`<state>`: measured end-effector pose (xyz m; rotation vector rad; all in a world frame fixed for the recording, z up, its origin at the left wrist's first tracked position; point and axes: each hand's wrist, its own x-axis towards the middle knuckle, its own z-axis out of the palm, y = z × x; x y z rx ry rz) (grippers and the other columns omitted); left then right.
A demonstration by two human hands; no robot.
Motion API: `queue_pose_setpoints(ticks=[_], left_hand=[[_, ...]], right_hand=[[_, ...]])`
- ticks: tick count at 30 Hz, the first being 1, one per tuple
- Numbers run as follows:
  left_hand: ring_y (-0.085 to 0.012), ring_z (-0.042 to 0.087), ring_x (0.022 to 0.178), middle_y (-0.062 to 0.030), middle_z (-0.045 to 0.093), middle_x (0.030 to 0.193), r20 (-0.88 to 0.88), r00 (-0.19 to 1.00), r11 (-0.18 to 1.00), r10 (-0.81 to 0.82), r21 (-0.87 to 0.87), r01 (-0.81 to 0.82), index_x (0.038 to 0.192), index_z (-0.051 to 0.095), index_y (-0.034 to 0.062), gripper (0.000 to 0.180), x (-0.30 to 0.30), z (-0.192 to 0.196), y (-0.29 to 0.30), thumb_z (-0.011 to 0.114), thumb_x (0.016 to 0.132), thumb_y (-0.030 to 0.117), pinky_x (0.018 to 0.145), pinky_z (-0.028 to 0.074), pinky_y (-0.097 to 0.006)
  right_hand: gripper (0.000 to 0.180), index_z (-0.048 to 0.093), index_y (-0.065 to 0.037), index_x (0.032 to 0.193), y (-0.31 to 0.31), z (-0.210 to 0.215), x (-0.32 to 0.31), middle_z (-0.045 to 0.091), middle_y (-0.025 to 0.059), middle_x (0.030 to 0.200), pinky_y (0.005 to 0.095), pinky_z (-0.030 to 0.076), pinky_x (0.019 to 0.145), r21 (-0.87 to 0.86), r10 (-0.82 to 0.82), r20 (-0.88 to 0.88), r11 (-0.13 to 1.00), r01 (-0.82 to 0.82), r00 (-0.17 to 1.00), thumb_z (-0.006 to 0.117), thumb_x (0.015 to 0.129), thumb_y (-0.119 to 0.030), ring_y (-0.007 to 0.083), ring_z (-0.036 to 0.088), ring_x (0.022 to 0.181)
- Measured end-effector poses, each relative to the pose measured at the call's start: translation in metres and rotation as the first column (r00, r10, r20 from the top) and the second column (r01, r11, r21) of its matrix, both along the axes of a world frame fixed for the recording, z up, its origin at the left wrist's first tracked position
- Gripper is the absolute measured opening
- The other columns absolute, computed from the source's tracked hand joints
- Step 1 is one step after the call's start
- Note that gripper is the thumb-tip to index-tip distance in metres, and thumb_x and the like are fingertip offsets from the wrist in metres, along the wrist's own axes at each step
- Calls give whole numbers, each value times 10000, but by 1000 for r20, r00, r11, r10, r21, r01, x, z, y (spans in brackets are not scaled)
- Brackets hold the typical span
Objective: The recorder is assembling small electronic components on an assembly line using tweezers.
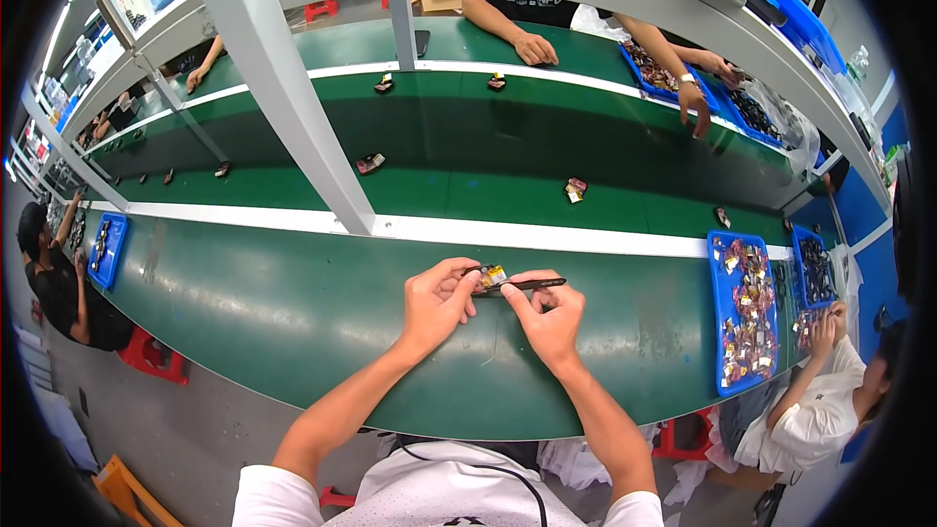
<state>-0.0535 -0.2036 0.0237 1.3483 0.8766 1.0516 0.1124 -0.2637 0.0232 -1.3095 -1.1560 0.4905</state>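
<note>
Over the green worktable (283, 312), my left hand (436, 303) pinches a small electronic part (493, 276) with a yellow label and dark edges. Its exact kind is too small to make out. In my right hand (553, 322) is a slim black tool that looks like tweezers (540, 284), held between thumb and fingers. The tool lies nearly level, and its left end meets the part near my left fingertips. My fingers hide some of both the part and the tool tip.
A white rail (517, 234) and grey post (293, 88) stand before a green belt (468, 190) carrying several small parts. At right is a blue tray (723, 332) of parts; at left, a smaller blue tray (117, 252). Other people sit left, right and across.
</note>
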Motion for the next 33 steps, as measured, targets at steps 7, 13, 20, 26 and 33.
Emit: queue_pose_setpoints(ticks=[7, 13, 20, 26, 33], left_hand=[[-110, 626, 561, -101, 696, 770, 36, 999, 1000, -29, 8, 29, 1161, 656, -74, 214, -1, -2, -1, 637, 970, 21, 468, 484, -228], [-108, 628, 559, -94, 693, 745, 18, 1000, 999, -24, 49, 24, 1139, 681, -75, 203, -4, -3, 0, 641, 964, 21, 460, 483, -227], [-100, 623, 540, -95, 705, 776, 34, 997, 997, -73, -18, 74, 1118, 703, -68, 208, -8, -8, 9, 664, 956, 56, 434, 456, -214], [-140, 636, 527, -119, 696, 813, 132, 974, 967, -184, -154, 204, 1123, 692, -89, 239, -9, -6, 16, 648, 979, 97, 423, 475, -231], [-163, 644, 525, -139, 708, 830, 175, 956, 946, -237, -180, 268, 1132, 686, -95, 316, -9, -10, 14, 619, 1018, 193, 419, 489, -246]], right_hand=[[92, 716, 25, 924, 2, -5, 3, 577, -66, 663, 179, 253, 461, -44, 107, -322, 991, -128, 941, 776, 856, 9, -30, 376, 526], [101, 695, 40, 951, 2, 0, 2, 657, -16, 761, 162, 296, 476, -49, 160, -383, 980, -193, 910, 750, 868, 56, -32, 409, 563], [115, 680, 56, 975, 4, 4, 5, 724, 77, 862, 166, 462, 576, -71, 195, -469, 964, -257, 861, 729, 873, 79, 43, 637, 709], [138, 671, 64, 1002, 2, 3, 12, 738, 115, 910, 179, 511, 638, -97, 228, -473, 946, -308, 851, 721, 876, 88, 83, 685, 786], [101, 719, 21, 939, -2, 5, 4, 574, -59, 659, 183, 270, 464, 5, 195, -313, 979, -203, 930, 775, 855, 28, -31, 371, 515]])
